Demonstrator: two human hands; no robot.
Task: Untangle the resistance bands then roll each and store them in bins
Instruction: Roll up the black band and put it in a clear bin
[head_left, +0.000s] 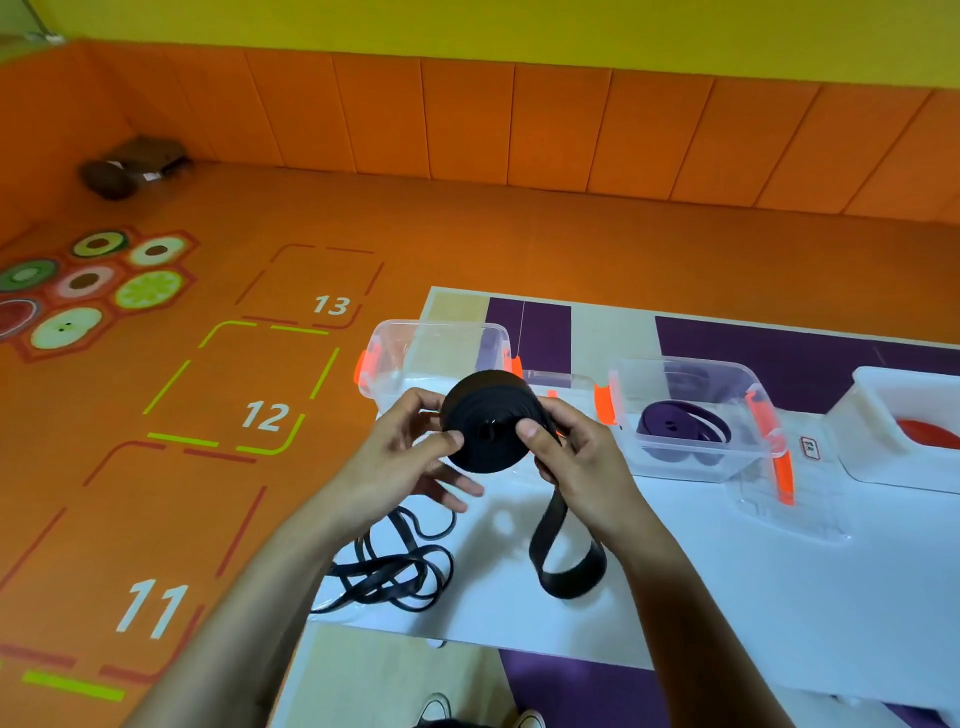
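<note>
Both hands' fingers (454, 440) pinch a rolled black band (485, 428); beyond them, floor numbers 11–13; bin label (809, 448) seems illegible.

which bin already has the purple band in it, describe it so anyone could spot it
On the white table, three containers stand in a row along the far side. It is the middle one, a clear bin with orange latches, just beyond the right hand. It alone holds a purple band.

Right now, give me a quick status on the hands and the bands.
Left hand and right hand both on black band roll, tail hanging loose. Thin black bands tangled on table. Purple band binned. Nothing obstructing.
</note>
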